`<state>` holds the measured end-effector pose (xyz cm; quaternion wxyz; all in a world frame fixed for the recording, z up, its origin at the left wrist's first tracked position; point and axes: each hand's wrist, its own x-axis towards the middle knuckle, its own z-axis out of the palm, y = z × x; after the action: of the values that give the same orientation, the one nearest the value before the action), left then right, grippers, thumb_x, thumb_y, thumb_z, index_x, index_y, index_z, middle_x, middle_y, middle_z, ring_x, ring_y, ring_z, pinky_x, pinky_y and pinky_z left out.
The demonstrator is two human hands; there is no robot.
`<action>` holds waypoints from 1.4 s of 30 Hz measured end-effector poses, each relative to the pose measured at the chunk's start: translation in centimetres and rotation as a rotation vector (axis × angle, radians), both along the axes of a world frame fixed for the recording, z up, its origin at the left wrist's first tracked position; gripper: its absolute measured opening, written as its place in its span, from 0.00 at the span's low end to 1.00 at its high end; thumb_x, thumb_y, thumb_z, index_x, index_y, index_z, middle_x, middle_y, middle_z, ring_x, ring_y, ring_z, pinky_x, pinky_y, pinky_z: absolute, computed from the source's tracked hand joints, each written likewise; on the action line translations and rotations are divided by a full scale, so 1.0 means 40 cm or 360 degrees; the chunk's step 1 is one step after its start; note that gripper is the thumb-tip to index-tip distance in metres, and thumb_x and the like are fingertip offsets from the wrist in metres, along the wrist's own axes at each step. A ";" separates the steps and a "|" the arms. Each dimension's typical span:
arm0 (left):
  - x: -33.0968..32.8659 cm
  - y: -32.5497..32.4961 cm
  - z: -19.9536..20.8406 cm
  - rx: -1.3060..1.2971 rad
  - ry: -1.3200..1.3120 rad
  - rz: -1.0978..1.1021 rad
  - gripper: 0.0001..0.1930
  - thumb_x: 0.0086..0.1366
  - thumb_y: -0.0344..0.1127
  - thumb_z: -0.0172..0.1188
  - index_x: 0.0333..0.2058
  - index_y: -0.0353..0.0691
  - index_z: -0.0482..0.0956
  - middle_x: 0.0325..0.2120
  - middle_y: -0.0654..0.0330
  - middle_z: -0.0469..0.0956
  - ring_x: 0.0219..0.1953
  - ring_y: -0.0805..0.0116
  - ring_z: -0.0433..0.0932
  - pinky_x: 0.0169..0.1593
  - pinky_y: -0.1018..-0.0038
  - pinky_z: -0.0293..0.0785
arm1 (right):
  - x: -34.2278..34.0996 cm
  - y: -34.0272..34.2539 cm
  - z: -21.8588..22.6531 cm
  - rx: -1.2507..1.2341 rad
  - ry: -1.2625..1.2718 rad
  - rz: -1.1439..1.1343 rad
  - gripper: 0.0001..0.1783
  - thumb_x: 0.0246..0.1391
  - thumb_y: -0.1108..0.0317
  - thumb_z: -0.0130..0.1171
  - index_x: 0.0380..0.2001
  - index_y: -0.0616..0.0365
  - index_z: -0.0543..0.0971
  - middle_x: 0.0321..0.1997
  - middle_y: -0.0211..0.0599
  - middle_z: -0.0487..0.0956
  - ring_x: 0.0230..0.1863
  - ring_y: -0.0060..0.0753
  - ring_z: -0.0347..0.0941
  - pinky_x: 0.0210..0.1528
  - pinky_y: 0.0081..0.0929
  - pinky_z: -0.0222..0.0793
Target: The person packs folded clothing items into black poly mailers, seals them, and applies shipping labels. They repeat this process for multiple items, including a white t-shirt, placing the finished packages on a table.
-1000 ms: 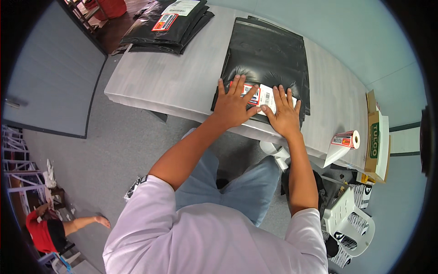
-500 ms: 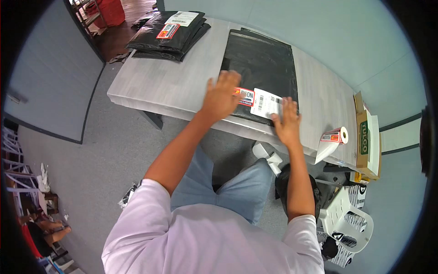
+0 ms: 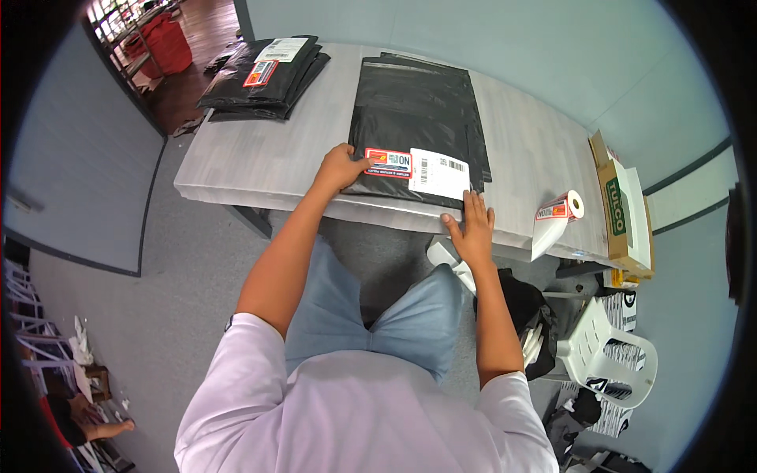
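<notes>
A flat black plastic mailing bag (image 3: 410, 102) lies on the table before me, with another black bag's edge showing beneath it. Near its front edge are a red-bordered sticker (image 3: 386, 162) and, to the right, a white shipping label (image 3: 439, 173). My left hand (image 3: 341, 168) is closed at the bag's left edge, its thumb over the bag beside the sticker and its fingers bent at the side. At the front right corner, just below the label, my right hand (image 3: 473, 225) rests with fingers stretched out and holds nothing.
Several black parcels (image 3: 260, 87) are stacked at the table's far left. A sticker roll (image 3: 564, 206) stands on the right, near a cardboard box (image 3: 631, 217) against the wall. A white plastic chair (image 3: 607, 355) and a black bag (image 3: 516, 307) are below on the right.
My left hand has gone from lying spread over the sticker to the bag's left edge. My right hand has slid nearer, off the label to the corner. The view has shifted slightly.
</notes>
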<state>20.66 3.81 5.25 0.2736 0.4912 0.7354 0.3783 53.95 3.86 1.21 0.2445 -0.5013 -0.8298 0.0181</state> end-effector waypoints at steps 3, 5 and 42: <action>0.009 -0.055 0.016 -0.0240 -0.0453 -0.0204 0.26 0.54 0.44 0.72 0.43 0.28 0.74 0.37 0.54 0.77 0.42 0.67 0.76 0.46 0.72 0.72 | 0.037 -0.040 0.002 -0.0105 0.0109 0.0050 0.41 0.60 0.43 0.55 0.64 0.65 0.65 0.68 0.59 0.64 0.72 0.58 0.55 0.71 0.59 0.41; 0.007 -0.150 -0.031 -0.0129 -0.0697 -0.0143 0.23 0.56 0.40 0.69 0.43 0.31 0.72 0.36 0.58 0.75 0.41 0.71 0.74 0.44 0.74 0.72 | 0.043 -0.098 0.035 -0.0125 0.0221 0.0100 0.36 0.59 0.51 0.60 0.62 0.66 0.67 0.65 0.60 0.67 0.67 0.59 0.60 0.70 0.54 0.48; -0.252 -0.409 -0.175 0.1161 -0.2306 -0.0844 0.28 0.60 0.31 0.63 0.58 0.28 0.70 0.56 0.44 0.74 0.57 0.46 0.75 0.64 0.50 0.66 | -0.113 -0.421 0.287 0.0144 0.1231 0.0481 0.12 0.45 0.76 0.65 0.35 0.54 0.78 0.38 0.30 0.81 0.42 0.37 0.72 0.51 0.37 0.57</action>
<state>10.58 -12.57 -1.76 0.5806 0.3411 0.0716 0.7358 49.43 -12.97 12.70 0.5544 -0.3188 -0.7411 0.2044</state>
